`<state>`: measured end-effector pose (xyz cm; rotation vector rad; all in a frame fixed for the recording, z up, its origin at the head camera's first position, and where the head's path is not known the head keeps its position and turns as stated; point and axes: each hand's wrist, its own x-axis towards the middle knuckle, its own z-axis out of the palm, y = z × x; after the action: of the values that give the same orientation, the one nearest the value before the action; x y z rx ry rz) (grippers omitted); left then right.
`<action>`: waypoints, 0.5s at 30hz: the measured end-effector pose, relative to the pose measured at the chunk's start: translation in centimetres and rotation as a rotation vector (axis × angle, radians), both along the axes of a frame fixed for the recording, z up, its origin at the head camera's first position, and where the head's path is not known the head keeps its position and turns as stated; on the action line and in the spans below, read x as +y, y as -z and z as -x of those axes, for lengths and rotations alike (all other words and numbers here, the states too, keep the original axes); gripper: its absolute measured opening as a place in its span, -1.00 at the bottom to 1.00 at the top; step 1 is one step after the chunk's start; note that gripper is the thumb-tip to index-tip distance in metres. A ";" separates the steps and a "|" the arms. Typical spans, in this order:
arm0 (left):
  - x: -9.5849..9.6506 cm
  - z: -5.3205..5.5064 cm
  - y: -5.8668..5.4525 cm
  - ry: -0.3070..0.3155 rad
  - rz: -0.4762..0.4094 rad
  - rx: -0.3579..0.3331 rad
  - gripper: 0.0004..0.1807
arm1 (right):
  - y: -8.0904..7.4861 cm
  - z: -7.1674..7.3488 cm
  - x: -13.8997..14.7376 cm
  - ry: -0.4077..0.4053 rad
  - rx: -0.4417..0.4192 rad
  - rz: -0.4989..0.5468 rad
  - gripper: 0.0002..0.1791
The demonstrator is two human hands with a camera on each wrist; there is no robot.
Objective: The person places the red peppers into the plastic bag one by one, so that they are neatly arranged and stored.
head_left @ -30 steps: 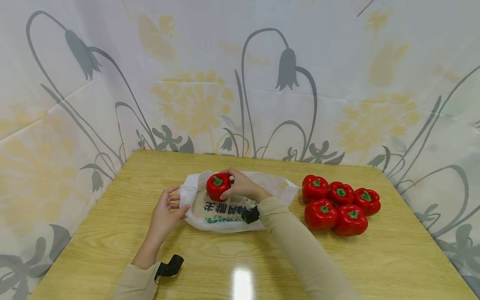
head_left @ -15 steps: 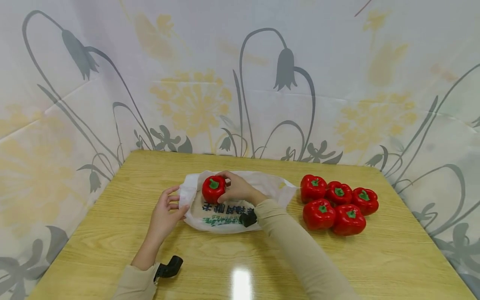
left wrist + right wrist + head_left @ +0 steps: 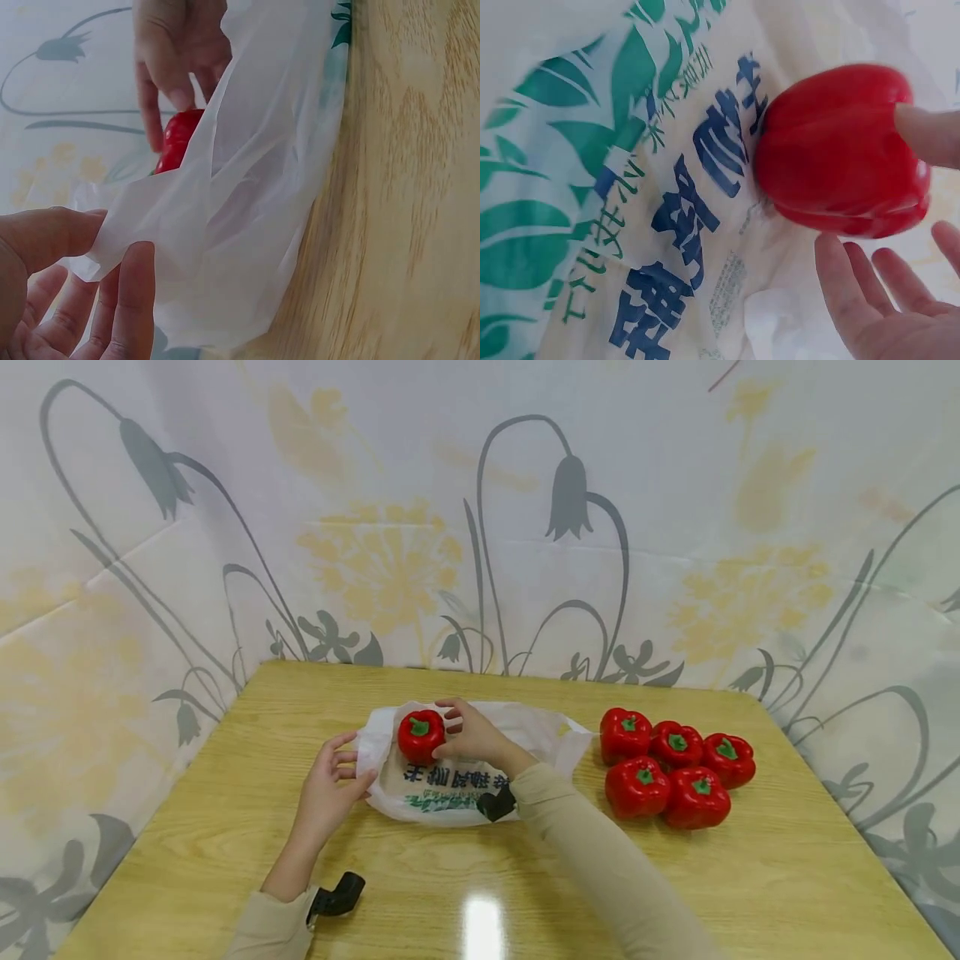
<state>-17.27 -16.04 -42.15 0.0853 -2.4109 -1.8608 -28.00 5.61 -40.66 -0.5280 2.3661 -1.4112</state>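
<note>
My left hand (image 3: 333, 781) pinches the edge of a white plastic bag (image 3: 393, 806) between thumb and fingers, plainly seen in the left wrist view. The bag lies flat with green leaves and dark blue characters printed on it. Toward its left end sits a red bell pepper (image 3: 422, 737), stem up, beside the raised edge. My right hand (image 3: 480, 739) is at the pepper's right side, fingers loosely spread. In the right wrist view the thumb tip overlaps the pepper (image 3: 840, 150), and the other fingers lie below it. Bag film partly hides the pepper (image 3: 178, 141) in the left wrist view.
Several more red bell peppers (image 3: 667, 768) stand grouped on the wooden table (image 3: 420, 885), right of the bag. A flower-patterned curtain (image 3: 480, 527) closes off the back and sides. Black wrist cameras (image 3: 337, 895) are strapped to both sleeves.
The red bell pepper has moved slightly left and come to sit on the bag. My right hand's fingers have loosened and spread from it. The left hand keeps its pinch on the bag.
</note>
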 end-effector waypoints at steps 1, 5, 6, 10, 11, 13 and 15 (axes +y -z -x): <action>0.0 0.0 0.0 0.001 0.001 -0.003 -0.32 | -0.1 -0.2 0.1 0.006 0.010 0.020 -0.17; 0.1 0.0 0.0 -0.002 0.020 -0.018 -0.31 | -0.7 -1.2 0.5 0.022 0.042 0.081 -0.22; 0.0 0.0 0.0 -0.004 0.023 -0.018 -0.31 | -0.8 -1.5 0.6 0.028 0.049 0.092 -0.24; 0.0 0.1 0.0 -0.005 0.031 -0.007 -0.32 | -1.5 -2.6 1.0 0.053 0.087 0.164 -0.29; 0.0 0.1 0.0 -0.003 0.030 -0.007 -0.32 | -1.7 -2.9 1.2 0.053 0.097 0.183 -0.30; 0.0 0.1 -0.1 0.000 0.031 -0.008 -0.32 | -2.5 -3.7 1.5 0.055 0.116 0.221 -0.32; 0.0 0.2 -0.1 0.001 0.031 -0.011 -0.32 | -2.8 -4.2 1.9 0.057 0.132 0.259 -0.34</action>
<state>-17.43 -16.04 -42.01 0.0922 -2.4463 -1.8277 -23.83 7.54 -37.85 -0.6425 2.3269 -1.7740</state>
